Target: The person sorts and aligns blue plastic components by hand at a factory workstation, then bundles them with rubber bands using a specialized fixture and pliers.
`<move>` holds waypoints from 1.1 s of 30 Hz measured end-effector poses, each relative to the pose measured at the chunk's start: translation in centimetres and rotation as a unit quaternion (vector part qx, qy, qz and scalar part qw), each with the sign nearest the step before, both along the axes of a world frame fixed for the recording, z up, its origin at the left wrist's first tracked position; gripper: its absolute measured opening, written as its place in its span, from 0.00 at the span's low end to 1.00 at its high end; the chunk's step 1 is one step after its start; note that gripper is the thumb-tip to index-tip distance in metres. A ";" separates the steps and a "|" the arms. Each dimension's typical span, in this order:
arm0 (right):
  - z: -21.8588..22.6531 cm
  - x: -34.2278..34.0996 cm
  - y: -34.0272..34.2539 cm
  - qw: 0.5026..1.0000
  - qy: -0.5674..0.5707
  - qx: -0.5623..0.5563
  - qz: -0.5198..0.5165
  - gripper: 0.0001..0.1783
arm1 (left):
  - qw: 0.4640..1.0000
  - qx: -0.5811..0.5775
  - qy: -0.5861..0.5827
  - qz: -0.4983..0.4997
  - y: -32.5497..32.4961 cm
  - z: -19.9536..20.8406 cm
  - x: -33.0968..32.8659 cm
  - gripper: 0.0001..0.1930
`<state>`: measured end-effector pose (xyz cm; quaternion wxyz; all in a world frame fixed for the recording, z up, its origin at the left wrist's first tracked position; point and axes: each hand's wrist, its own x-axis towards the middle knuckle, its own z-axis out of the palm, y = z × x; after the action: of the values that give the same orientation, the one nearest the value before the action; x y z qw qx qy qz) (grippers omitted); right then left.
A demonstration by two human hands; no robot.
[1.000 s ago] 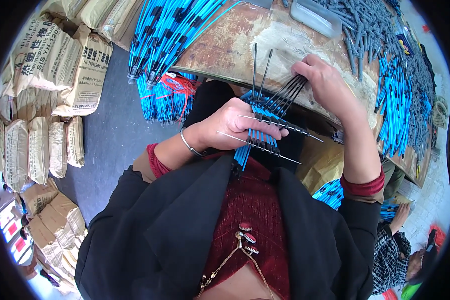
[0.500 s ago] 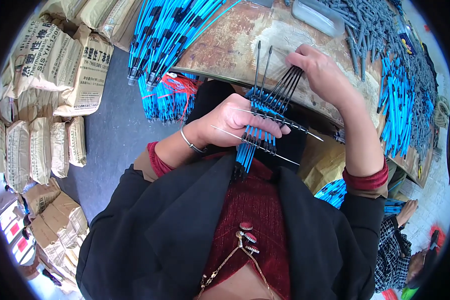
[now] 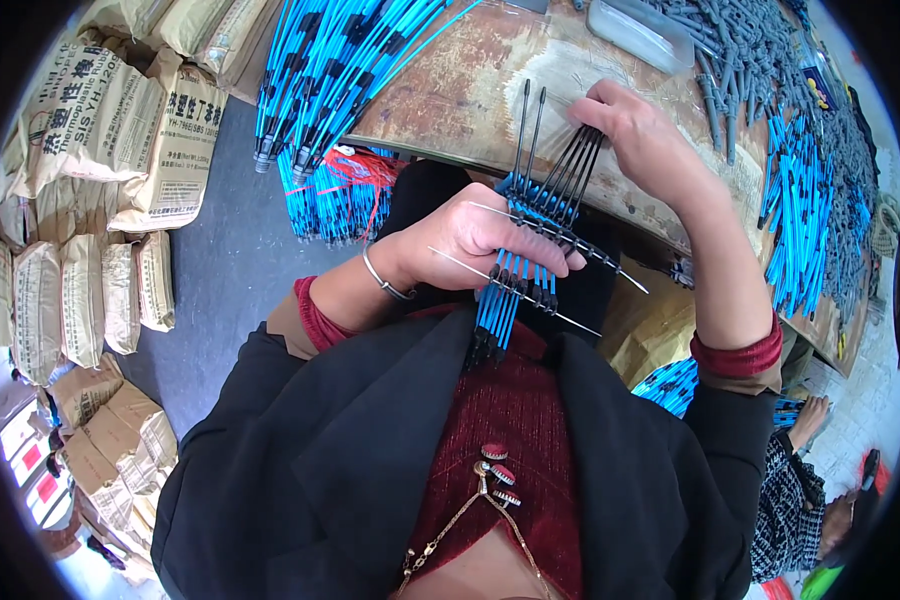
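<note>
My left hand (image 3: 475, 238) is closed around the middle of a bundle of thin blue rods (image 3: 502, 308) with black fittings. Two thin metal wires (image 3: 578, 326) cross the bundle, running through its black fittings on either side of my fingers. At the far end the rods turn into slim black ends (image 3: 574, 165). My right hand (image 3: 632, 128) pinches several of these together by their tips, over the table edge. Left of that group, two black ends (image 3: 530, 125) stick up outside the pinch. My left palm hides part of the bundle.
The worn wooden table (image 3: 440, 100) holds a clear plastic tray (image 3: 640, 35), a heap of grey parts (image 3: 745, 60) and blue rods (image 3: 800, 215) at right. More blue rods (image 3: 340, 70) overhang its left side. Paper sacks (image 3: 90, 120) stand left. Another person's hand (image 3: 810, 420) shows lower right.
The bundle has shifted slightly to the right with my left hand. The two loose black ends now stand closer together. My right hand keeps its pinch, a touch higher.
</note>
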<state>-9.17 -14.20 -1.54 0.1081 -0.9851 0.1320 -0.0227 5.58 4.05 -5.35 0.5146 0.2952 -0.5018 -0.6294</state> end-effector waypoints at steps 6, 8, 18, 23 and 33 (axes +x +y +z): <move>0.0 0.2 0.2 1.000 0.003 -0.028 0.013 0.19 | 0.996 -0.085 -0.034 0.016 -0.3 0.1 0.1 0.09; -0.4 0.6 1.2 0.994 0.014 -0.107 0.023 0.20 | 0.992 -0.118 -0.047 0.024 -0.5 0.1 0.2 0.09; -1.2 -0.3 1.6 0.985 -0.026 -0.166 0.025 0.20 | 0.983 -0.163 -0.074 0.041 -0.4 0.2 0.0 0.09; -0.6 0.0 1.2 0.989 0.012 -0.145 0.036 0.18 | 0.978 -0.183 -0.085 0.054 -0.4 -0.1 0.2 0.09; -1.2 0.7 0.2 0.985 0.000 -0.151 0.081 0.16 | 0.977 -0.182 -0.106 0.019 -0.5 0.6 0.8 0.09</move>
<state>-8.49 -14.01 -2.72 -0.0405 -0.9975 0.0470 -0.0330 6.43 3.57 -4.72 0.5153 0.2710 -0.6544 -0.4825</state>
